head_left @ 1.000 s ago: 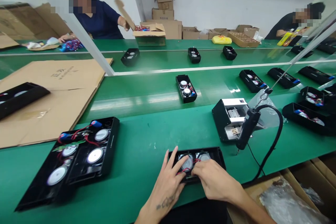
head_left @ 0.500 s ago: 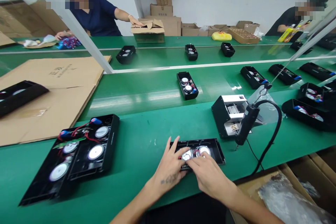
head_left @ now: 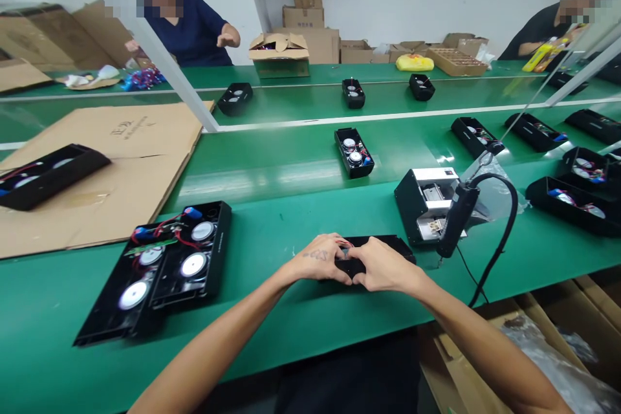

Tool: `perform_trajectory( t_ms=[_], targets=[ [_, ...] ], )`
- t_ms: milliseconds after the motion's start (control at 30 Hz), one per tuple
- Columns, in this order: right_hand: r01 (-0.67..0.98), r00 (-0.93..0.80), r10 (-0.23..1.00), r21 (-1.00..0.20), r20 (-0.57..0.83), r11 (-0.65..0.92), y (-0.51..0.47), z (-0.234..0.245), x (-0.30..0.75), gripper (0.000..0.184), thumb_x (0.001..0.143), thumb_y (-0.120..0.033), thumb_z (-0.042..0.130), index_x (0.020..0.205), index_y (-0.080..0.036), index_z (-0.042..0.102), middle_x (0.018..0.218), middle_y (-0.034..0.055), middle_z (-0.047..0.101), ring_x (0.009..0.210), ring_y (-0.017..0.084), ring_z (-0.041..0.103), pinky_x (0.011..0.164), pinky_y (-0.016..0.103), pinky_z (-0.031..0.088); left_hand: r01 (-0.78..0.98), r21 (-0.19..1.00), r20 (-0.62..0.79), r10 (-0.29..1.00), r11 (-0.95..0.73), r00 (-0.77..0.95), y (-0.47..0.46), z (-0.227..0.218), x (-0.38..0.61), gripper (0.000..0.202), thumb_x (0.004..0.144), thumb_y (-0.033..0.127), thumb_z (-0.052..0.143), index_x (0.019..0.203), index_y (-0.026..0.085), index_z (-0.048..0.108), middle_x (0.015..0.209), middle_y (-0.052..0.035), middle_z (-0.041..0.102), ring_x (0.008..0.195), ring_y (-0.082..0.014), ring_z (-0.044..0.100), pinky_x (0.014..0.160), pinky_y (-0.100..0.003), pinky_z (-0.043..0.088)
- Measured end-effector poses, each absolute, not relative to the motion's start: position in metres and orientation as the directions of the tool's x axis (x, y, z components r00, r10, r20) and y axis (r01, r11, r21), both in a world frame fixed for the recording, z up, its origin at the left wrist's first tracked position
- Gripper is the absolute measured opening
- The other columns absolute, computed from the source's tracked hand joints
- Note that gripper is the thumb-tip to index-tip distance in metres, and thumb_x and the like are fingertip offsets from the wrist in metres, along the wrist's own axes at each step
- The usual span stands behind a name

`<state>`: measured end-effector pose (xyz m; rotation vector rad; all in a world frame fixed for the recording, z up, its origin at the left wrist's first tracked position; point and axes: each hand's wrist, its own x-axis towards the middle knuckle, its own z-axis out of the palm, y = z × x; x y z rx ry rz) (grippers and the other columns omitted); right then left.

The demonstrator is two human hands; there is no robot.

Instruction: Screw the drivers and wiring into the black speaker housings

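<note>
In front of me lies a black speaker housing, now tipped so that its near wall faces me more. My left hand is closed on its left half, thumb at the near wall and fingers bent over into it. My right hand grips beside it, with the two thumbs almost meeting. Red wire shows between the fingers; the fingertips and the round speakers inside are hidden. To the left, two open speaker housings overlap, showing white-backed round speakers, red wires and blue parts.
An electric screwdriver hangs at right before a black-and-white screw feeder. Another housing sits on the green belt. Flat cardboard covers the left. Two co-workers are across the line; cartons stand below right.
My hands have drawn together on the housing, fingers curling over it, and the housing has tipped. The co-worker at the left has lifted a hand off the carton. The view has shifted slightly.
</note>
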<state>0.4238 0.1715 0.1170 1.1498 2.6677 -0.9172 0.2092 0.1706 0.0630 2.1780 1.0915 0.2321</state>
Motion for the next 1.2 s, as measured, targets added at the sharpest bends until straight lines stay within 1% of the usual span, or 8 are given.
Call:
perform_trajectory(
  t_ms=[367, 700, 867, 933, 1000, 1067, 1133, 1200],
  targets=[
    [0.701, -0.706, 0.632, -0.436, -0.32, 0.563, 0.177, 0.103, 0.423, 0.035, 0.079, -0.032, 0.079, 0.112, -0.02, 0.082, 0.079, 0.0079, 0.08, 0.076, 0.029, 0.076, 0.058, 0.031, 0.035, 0.615, 0.698, -0.164, 0.754, -0.367, 0.636, 0.175, 0.062, 0.207, 0.029, 0.077, 0.057, 0.09, 0.073, 0.029, 0.084, 0.132, -0.0004, 0.078, 0.132, -0.0341, 0.067, 0.108, -0.042, 0.05],
    [0.702, -0.709, 0.645, -0.377, -0.286, 0.604, 0.171, 0.095, 0.419, 0.035, 0.082, -0.03, 0.079, 0.115, -0.019, 0.081, 0.091, 0.0114, 0.083, 0.09, 0.032, 0.077, 0.081, 0.038, 0.05, 0.619, 0.675, -0.158, 0.741, -0.402, 0.653, 0.177, 0.06, 0.208, 0.02, 0.073, 0.046, 0.096, 0.08, 0.03, 0.086, 0.133, 0.0003, 0.078, 0.133, -0.0356, 0.066, 0.11, -0.046, 0.05],
    [0.588, -0.769, 0.634, -0.478, -0.08, 0.653, 0.141, 0.104, 0.441, 0.038, 0.09, -0.021, 0.075, 0.127, -0.02, 0.073, 0.108, 0.0119, 0.082, 0.104, 0.03, 0.076, 0.096, 0.044, 0.053, 0.647, 0.607, -0.108, 0.76, -0.46, 0.641, 0.146, 0.063, 0.213, 0.021, 0.073, 0.034, 0.098, 0.089, 0.032, 0.086, 0.136, -0.0017, 0.076, 0.147, -0.046, 0.053, 0.119, -0.066, 0.041],
    [0.526, -0.644, 0.744, -0.604, 0.178, 0.599, 0.128, 0.104, 0.463, 0.036, 0.095, -0.02, 0.071, 0.13, -0.024, 0.07, 0.12, 0.0102, 0.079, 0.114, 0.028, 0.073, 0.101, 0.044, 0.055, 0.646, 0.563, -0.04, 0.763, -0.516, 0.645, 0.125, 0.058, 0.214, 0.018, 0.075, 0.028, 0.097, 0.089, 0.031, 0.085, 0.139, -0.0025, 0.075, 0.151, -0.0486, 0.046, 0.123, -0.074, 0.034],
    [0.55, -0.254, 0.875, -0.682, 0.413, 0.481, 0.122, 0.101, 0.491, 0.031, 0.1, -0.024, 0.067, 0.131, -0.026, 0.068, 0.124, 0.0094, 0.076, 0.116, 0.027, 0.071, 0.102, 0.044, 0.056, 0.64, 0.485, 0.066, 0.755, -0.595, 0.652, 0.105, 0.048, 0.216, 0.021, 0.076, 0.021, 0.094, 0.092, 0.029, 0.083, 0.143, -0.0029, 0.073, 0.154, -0.0478, 0.043, 0.126, -0.074, 0.031],
    [0.631, 0.184, 0.814, -0.701, 0.551, 0.332, 0.127, 0.092, 0.518, 0.032, 0.101, -0.031, 0.067, 0.132, -0.024, 0.066, 0.126, 0.0124, 0.071, 0.114, 0.029, 0.068, 0.098, 0.047, 0.058, 0.648, 0.396, 0.154, 0.743, -0.651, 0.652, 0.09, 0.037, 0.216, 0.026, 0.074, 0.016, 0.092, 0.095, 0.027, 0.081, 0.147, -0.0027, 0.07, 0.156, -0.0468, 0.04, 0.127, -0.072, 0.031],
    [0.682, 0.375, 0.729, -0.703, 0.572, 0.201, 0.14, 0.081, 0.54, 0.047, 0.1, -0.041, 0.068, 0.142, -0.02, 0.061, 0.135, 0.0178, 0.065, 0.122, 0.034, 0.065, 0.1, 0.051, 0.057, 0.664, 0.338, 0.182, 0.738, -0.667, 0.65, 0.084, 0.027, 0.214, 0.028, 0.072, 0.016, 0.092, 0.096, 0.026, 0.079, 0.15, -0.0023, 0.068, 0.157, -0.0467, 0.037, 0.128, -0.07, 0.031],
    [0.685, 0.397, 0.784, -0.722, 0.477, 0.092, 0.157, 0.069, 0.556, 0.065, 0.1, -0.051, 0.066, 0.153, -0.016, 0.052, 0.147, 0.0229, 0.061, 0.134, 0.038, 0.061, 0.108, 0.056, 0.054, 0.663, 0.304, 0.202, 0.727, -0.684, 0.656, 0.084, 0.021, 0.213, 0.025, 0.074, 0.024, 0.093, 0.094, 0.025, 0.078, 0.149, -0.0018, 0.068, 0.157, -0.046, 0.036, 0.128, -0.069, 0.031]
  ],
)
